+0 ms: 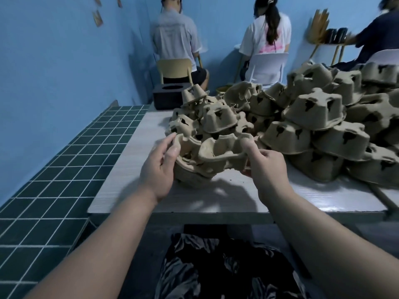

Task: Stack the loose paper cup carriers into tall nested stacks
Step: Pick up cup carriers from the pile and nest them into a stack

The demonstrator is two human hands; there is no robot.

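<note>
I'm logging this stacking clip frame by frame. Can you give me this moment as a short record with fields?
setting: white table beside a green tiled ledge
left hand: grips the left side of the held carrier
right hand: pinches its right edge
held carrier: open side up, above a short nested stack
loose pile: many carriers heaped upside down, centre to right
background: seated people facing away; black box at the far table edge
</note>
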